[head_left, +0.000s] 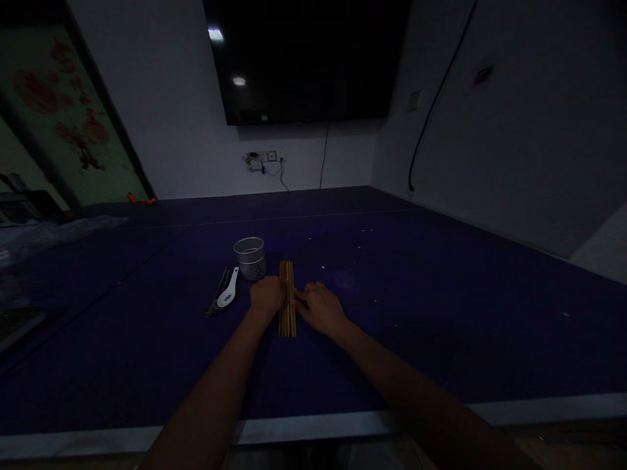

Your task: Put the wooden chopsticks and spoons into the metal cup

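Note:
Several wooden chopsticks [288, 323] lie side by side on the purple tabletop, pointing away from me. My left hand [267, 295] is curled against their left side, with its fingertips at the sticks. From the right, my right hand [321, 307] touches the row with its thumb and forefinger held apart. A round metal cup [250, 259] with small holes low in its wall stands just beyond my left hand. To the left of it lies a white soup spoon [228, 290], partly over a dark, long tool [218, 295] whose kind is unclear in the dim light.
Small white scraps [322, 266] are scattered on the purple table [416, 294]. Clear plastic wrapping [63, 230] lies at the far left, near an orange object [142, 199]. A wall backs the table, with sockets [264, 158] and a large dark screen [313, 59].

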Demonstrator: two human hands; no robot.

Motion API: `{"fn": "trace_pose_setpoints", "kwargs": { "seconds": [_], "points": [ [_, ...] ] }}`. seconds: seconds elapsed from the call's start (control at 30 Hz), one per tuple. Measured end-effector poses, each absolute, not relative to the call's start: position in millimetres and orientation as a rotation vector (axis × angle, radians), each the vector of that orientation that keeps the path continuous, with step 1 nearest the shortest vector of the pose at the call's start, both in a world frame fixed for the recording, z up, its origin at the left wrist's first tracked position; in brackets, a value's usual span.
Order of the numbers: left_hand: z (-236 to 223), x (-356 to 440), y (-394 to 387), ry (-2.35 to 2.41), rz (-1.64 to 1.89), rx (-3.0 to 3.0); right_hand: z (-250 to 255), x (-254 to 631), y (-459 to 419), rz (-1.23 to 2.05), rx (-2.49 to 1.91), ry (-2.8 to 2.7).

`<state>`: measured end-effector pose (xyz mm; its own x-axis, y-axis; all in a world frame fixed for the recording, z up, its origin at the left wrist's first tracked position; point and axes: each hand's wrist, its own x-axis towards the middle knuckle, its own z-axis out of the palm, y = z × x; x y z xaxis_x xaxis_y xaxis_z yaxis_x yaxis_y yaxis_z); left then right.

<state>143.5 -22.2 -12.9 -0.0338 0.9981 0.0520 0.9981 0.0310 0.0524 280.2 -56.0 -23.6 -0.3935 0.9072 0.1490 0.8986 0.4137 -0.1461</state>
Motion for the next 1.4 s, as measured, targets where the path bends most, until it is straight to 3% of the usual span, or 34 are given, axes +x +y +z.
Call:
{"fn": "trace_pose_setpoints", "kwargs": {
  "seconds": [1.4],
  "points": [
    [-12.4,143.4,-24.5,-2.228,-0.100,-2.193,-20.7,280.9,-58.0,0.077,-1.584,-2.458]
  ]
}}
